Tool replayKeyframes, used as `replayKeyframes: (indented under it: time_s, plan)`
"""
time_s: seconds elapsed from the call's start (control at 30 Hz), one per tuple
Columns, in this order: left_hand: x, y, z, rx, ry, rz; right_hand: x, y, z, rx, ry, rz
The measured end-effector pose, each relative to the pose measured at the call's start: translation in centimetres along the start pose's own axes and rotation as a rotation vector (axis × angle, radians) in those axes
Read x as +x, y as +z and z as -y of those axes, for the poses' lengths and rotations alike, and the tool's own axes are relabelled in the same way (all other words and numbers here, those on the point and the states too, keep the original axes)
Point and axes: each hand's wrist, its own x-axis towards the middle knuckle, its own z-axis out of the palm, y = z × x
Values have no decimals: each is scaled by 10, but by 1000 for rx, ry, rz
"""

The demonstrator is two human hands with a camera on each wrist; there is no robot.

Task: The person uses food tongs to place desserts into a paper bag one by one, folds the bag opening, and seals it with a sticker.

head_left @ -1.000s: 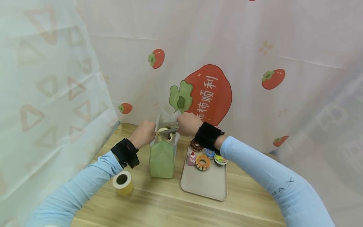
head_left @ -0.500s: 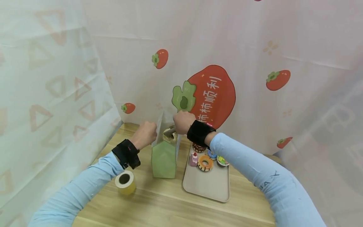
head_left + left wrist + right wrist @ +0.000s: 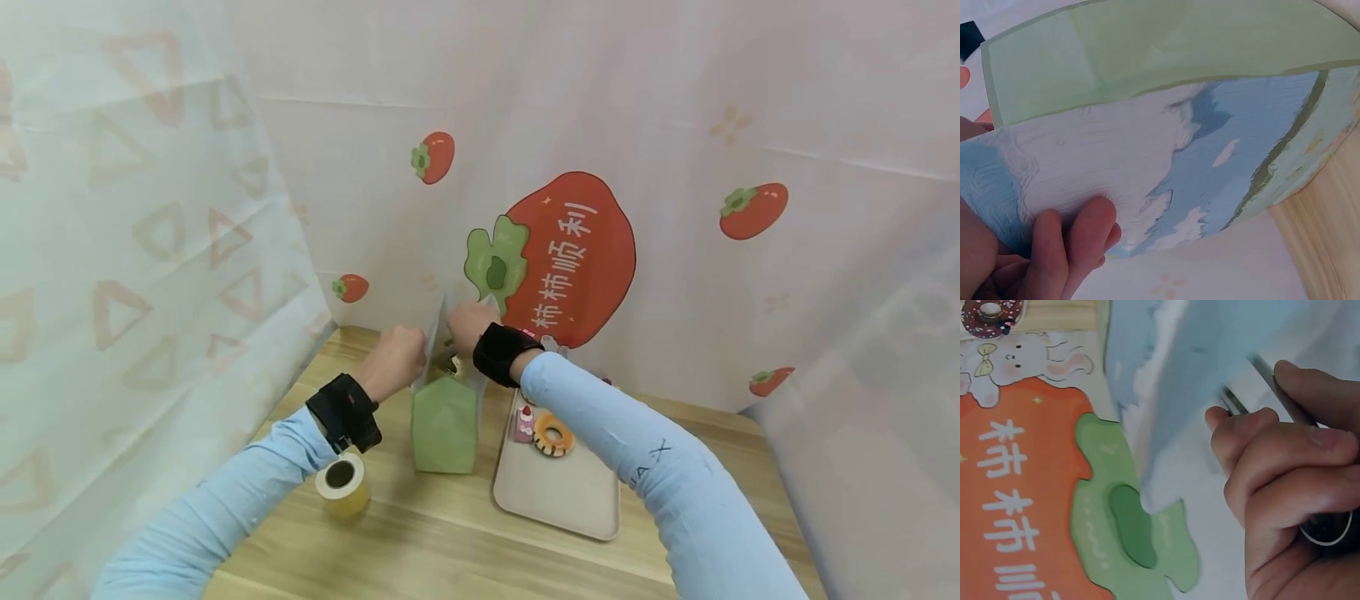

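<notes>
A green paper bag (image 3: pixel 444 429) stands upright on the table, its top open. My left hand (image 3: pixel 393 360) pinches the bag's left side near the top; in the left wrist view its fingers (image 3: pixel 1091 228) lie against the cloud-and-sky printed side. Over the bag's mouth, my right hand (image 3: pixel 471 327) grips metal tongs (image 3: pixel 1275 384) pointing down into it. The tongs' tips are hidden inside the bag. A sliver of a pale doughnut (image 3: pixel 452 365) shows within the bag's mouth, mostly covered by the bag front and the right hand.
Right of the bag lies a beige tray (image 3: pixel 551 500) with an orange-iced doughnut (image 3: pixel 553 435), a small pink cake (image 3: pixel 524 423) and other sweets partly behind the right arm. A roll of yellow tape (image 3: pixel 343 486) stands front left. Printed curtains (image 3: pixel 660 100) hang behind and at both sides.
My right hand has moved left and lower over the bag, and the tongs and doughnut have sunk down inside it. The left hand keeps its hold on the bag's edge.
</notes>
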Motion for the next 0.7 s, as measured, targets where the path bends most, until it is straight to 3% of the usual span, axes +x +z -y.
replayKeyframes:
  time_s: [0.2, 0.47, 0.57, 0.7]
  plan:
    - [-2, 4, 1, 19, 29, -23, 8, 15, -7, -2, 26, 31]
    - [-4, 7, 0, -9, 2, -23, 2, 7, -19, 38, 2, 94]
    - [-4, 6, 3, 0, -2, -38, -14, -11, -30, 85, -11, 106]
    - [-2, 6, 6, -9, 17, -54, -51, -33, -56, 247, -5, 80]
